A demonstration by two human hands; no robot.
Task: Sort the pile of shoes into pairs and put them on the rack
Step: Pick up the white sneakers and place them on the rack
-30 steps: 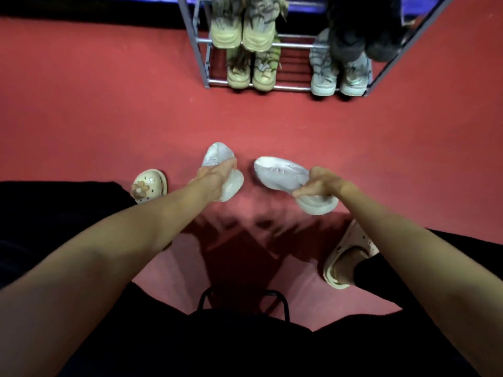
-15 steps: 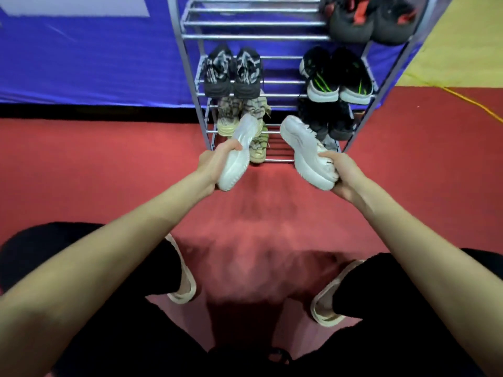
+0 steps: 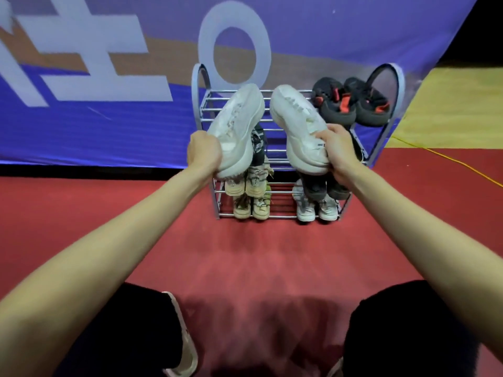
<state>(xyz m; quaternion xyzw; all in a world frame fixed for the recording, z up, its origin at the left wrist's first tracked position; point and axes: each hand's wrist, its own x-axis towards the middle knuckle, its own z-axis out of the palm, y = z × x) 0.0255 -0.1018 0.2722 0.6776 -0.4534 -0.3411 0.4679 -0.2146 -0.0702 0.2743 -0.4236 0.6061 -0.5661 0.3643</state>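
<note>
While each hand, left (image 3: pixel 204 151) and right (image 3: pixel 337 148), grips one white sneaker (image 3: pixel 236 129) of a pair before the rack (image 3: pixel 202 123), its lower shelves look filled, top-left corner free.

2 white sneakers (image 3: pixel 239 129) (image 3: pixel 299 126) held toes-up before metal rack (image 3: pixel 392 126), other pairs shelved.
</note>
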